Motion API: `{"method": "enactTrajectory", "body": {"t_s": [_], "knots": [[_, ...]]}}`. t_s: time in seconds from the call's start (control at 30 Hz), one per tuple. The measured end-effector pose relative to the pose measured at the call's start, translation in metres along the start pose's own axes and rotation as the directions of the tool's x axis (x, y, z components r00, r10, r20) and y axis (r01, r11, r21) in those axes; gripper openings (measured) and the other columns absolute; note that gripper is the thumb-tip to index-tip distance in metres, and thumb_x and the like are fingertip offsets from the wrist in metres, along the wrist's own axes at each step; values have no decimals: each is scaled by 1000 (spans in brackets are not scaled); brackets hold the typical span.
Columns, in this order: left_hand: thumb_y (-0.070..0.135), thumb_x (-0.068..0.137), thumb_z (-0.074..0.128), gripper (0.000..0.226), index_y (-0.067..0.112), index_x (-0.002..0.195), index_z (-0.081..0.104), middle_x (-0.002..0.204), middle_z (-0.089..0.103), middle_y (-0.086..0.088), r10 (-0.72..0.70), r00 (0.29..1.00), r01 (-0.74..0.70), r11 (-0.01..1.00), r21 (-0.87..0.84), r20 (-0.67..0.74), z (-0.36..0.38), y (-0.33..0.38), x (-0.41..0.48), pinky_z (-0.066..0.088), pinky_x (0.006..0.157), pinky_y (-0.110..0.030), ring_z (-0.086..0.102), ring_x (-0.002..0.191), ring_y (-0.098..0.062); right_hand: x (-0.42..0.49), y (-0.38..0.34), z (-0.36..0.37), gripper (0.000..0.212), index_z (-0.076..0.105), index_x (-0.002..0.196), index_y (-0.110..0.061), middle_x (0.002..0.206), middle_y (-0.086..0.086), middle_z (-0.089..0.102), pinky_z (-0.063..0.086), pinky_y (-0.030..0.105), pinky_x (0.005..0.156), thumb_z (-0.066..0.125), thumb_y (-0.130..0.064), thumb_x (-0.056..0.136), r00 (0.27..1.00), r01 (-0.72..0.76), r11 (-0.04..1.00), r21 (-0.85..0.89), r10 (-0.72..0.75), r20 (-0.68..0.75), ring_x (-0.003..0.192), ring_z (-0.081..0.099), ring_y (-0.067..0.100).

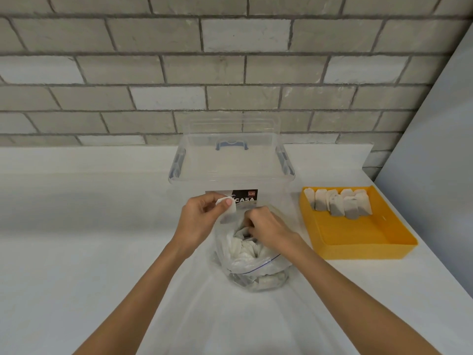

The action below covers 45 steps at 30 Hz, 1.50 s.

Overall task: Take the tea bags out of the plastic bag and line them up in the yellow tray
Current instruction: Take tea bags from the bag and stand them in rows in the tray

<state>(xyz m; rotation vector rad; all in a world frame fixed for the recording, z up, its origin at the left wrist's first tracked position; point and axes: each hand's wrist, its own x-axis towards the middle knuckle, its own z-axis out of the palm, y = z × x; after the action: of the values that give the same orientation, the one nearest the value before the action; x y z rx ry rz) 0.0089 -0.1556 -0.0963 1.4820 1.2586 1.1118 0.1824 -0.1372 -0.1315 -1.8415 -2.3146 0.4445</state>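
Plastic bag [256,267] at centre: left hand [202,213] pinches a tea bag [227,211] over its mouth, right hand [266,226] grips another inside

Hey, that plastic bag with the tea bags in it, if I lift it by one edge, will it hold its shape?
Probably not: the plastic bag looks thin and crumpled, its rim folded down, so it should flop. Likely light, holding only small tea bags. With the mouth open, lifting one edge may spill them.
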Motion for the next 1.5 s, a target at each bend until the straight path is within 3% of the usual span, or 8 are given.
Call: {"method": "enactTrajectory", "body": {"t_s": [0.27, 0.43, 0.63, 0.8, 0.97, 1.13, 1.33, 1.5], "knots": [[32, 87, 67, 10, 26, 86, 76, 76, 70, 12, 15, 1000, -15, 1000, 19, -22, -7, 6, -1, 40, 63, -13, 52, 65, -2, -9, 5, -40, 6, 63, 85, -13, 78, 4, 64, 40, 11, 54, 64, -9, 81, 999, -17, 941, 337, 32, -40, 61, 55, 8], [26, 86, 69, 6, 25, 86, 75, 69, 67, 10, 16, 1000, -15, 1000, 27, -18, -4, 10, 0, 40, 57, -9, 52, 60, 0, -22, 15, -69, 11, 68, 95, -14, 73, 3, 65, 43, 13, 45, 66, -10, 86, 996, -50, 820, 571, 84, -34, 55, 59, 9], [13, 88, 67, 12, 20, 97, 65, 73, 70, -1, 17, 1000, -18, 999, 36, 19, 12, 18, 3, 47, 57, -17, 60, 58, -8, -46, 32, -80, 23, 64, 108, -1, 86, 14, 68, 55, 20, 56, 62, 4, 86, 986, -109, 339, 934, 153, 59, 70, 69, 16], [7, 89, 64, 14, 17, 89, 74, 83, 72, 2, 55, 990, -64, 996, 65, 130, 38, 36, 7, 50, 65, -15, 63, 73, -8, -62, 44, -78, 17, 61, 96, -3, 90, 13, 72, 58, 24, 63, 57, 9, 85, 976, -91, -129, 987, 185, 114, 82, 73, 23], [32, 78, 76, 17, 25, 94, 75, 91, 74, 7, 122, 968, -134, 990, 41, 218, 79, 57, 8, 48, 73, -14, 60, 74, -2, -76, 58, -79, 13, 62, 90, -11, 97, 11, 74, 55, 22, 65, 60, 0, 84, 977, -98, -295, 950, 153, 148, 91, 71, 18], [25, 79, 77, 8, 18, 78, 73, 77, 71, 6, 190, 966, -203, 978, 56, 177, 119, 62, 13, 48, 75, -23, 59, 69, -5, -92, 80, -83, 10, 67, 88, -13, 86, 2, 71, 52, 21, 63, 64, -4, 84, 967, -124, -197, 973, 195, 163, 76, 68, 11], [28, 81, 74, 5, 24, 83, 72, 82, 70, 8, 222, 939, -304, 894, 329, 263, 152, 75, 24, 44, 67, -14, 62, 72, -6, -111, 120, -116, 19, 67, 103, -20, 88, 0, 68, 46, 26, 67, 70, -15, 84, 932, -18, 400, 917, 338, -129, 79, 61, 14], [26, 84, 71, 5, 23, 88, 72, 81, 65, 17, 257, 895, -400, 824, 403, 363, 182, 88, 35, 45, 72, -17, 60, 76, 1, -108, 153, -150, 20, 71, 104, -30, 94, -9, 70, 49, 15, 72, 71, -29, 83, 935, 136, 696, 705, 145, -323, 82, 64, 6]]}}
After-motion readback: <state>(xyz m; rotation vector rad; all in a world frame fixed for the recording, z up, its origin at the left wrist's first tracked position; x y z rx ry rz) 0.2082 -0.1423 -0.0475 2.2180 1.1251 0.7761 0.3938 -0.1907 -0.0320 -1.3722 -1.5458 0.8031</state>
